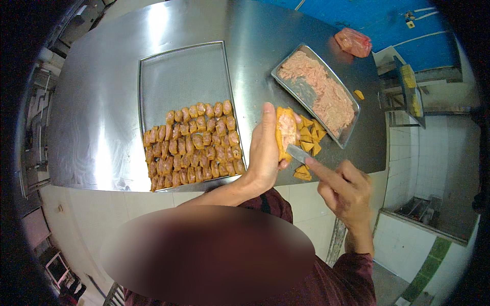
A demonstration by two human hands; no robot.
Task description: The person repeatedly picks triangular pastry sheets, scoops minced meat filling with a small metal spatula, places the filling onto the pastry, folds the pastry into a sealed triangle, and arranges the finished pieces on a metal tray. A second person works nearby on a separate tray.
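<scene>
My left hand is closed around a golden-yellow fried tofu piece, its thumb along the near side. Pale pink minced meat shows in the tofu's upturned face. My right hand grips a small flat-bladed knife, forefinger stretched along it, the blade's tip against the filling. Its handle is hidden in the fist. Just beyond the left fingers lie several tofu triangles in a loose heap. Behind them, a rectangular metal pan holds minced meat, with part of its bottom bare.
Left of my hands, a wire-mesh tray bears rows of stuffed tofu pieces on its near half. A pinkish plastic bag sits at the far right of the steel table. One stray tofu piece lies beside the pan.
</scene>
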